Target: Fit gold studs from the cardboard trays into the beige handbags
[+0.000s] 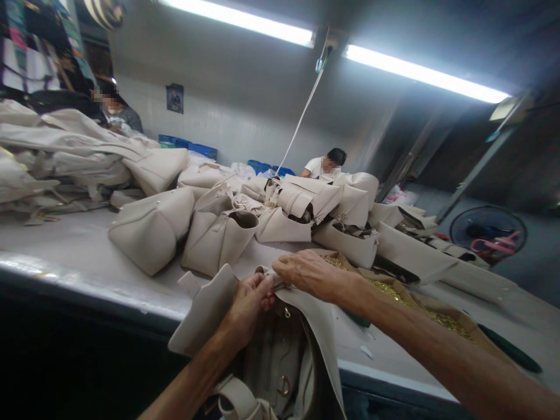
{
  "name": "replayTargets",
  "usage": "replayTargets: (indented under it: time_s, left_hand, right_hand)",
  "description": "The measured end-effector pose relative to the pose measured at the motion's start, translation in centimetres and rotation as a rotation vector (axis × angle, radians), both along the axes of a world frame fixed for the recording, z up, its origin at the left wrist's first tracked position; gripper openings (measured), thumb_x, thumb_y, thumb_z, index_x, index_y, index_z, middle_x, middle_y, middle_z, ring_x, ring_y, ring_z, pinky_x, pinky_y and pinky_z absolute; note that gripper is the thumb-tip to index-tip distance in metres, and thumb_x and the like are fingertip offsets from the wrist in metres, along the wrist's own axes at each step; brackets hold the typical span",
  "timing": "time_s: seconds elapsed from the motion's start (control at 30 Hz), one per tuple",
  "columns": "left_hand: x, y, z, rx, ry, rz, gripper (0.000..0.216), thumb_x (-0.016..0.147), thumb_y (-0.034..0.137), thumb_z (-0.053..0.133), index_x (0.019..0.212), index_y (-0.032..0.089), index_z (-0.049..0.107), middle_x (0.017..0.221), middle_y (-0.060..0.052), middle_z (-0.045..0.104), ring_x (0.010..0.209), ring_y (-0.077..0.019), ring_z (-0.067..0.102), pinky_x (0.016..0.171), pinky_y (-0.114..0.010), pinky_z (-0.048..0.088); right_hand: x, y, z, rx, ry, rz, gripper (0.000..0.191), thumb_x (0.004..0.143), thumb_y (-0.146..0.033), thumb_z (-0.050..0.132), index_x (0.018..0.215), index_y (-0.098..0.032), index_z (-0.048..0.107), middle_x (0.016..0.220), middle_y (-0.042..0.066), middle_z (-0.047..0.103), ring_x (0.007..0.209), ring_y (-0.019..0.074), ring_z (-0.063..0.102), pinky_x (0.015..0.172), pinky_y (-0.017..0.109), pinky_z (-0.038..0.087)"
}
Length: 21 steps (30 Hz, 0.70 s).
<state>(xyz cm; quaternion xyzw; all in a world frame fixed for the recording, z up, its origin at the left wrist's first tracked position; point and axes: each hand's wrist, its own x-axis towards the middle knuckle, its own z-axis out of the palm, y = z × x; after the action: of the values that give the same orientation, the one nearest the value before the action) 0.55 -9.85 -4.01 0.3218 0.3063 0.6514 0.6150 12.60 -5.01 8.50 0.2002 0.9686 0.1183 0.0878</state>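
- Open bag (pixel 321 338): at the near edge of the table (pixel 79 245).
- Left hand (pixel 249 300) and right hand (pixel 301 268): close together at the open bag's top.
- Bags (pixel 282 227): heaped on the table behind the open bag, spreading to both its sides.
- Stack (pixel 61 143): on the table, well behind the open bag and to its left.
- Boxes (pixel 396 283): in a row on the table, right of the open bag, with fittings (pixel 450 324) in them.
- Fan (pixel 487 233): far behind the open bag, to its right.
- Bins (pixel 203 151): far behind the open bag, mostly to its left, beyond the heap.
- Lights (pixel 238 20): overhead, beyond the open bag.
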Motion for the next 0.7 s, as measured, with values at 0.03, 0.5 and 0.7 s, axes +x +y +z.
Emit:
replayTargets:
  time_s: [0.03,0.5,0.7]
  left_hand:
    - [0.0,0.0,0.0,0.002,0.011,0.001,0.041,0.069,0.048,0.076,0.079,0.013,0.058,0.058,0.004,0.048,0.050,-0.0058,0.043,0.046,-0.016,0.032]
    - [0.1,0.1,0.1,-0.001,0.219,0.077,0.041,0.072,0.052,0.069,0.080,0.014,0.054,0.057,0.006,0.047,0.048,-0.0046,0.038,0.045,-0.015,0.028]
    - [0.0,0.4,0.0,0.020,0.260,0.062,0.043,0.072,0.055,0.066,0.073,0.016,0.049,0.057,0.006,0.046,0.048,-0.0059,0.039,0.046,-0.017,0.029]
  right_hand:
    - [-0.1,0.1,0.2,0.014,-0.037,0.018,0.012,0.092,-0.012,0.046,0.089,-0.015,0.058,0.079,0.004,0.062,0.062,0.0127,0.052,0.054,0.027,0.022]
    - [-1.7,-0.2,0.7,-0.173,-0.051,-0.441,0.031,0.091,-0.028,0.043,0.090,-0.010,0.068,0.090,0.016,0.070,0.080,0.0204,0.063,0.057,0.024,0.034]
    - [-1.8,-0.2,1.3,-0.066,-0.191,-0.344,0.027,0.091,-0.026,0.045,0.102,-0.011,0.066,0.088,0.016,0.069,0.075,0.0224,0.064,0.059,0.026,0.039]
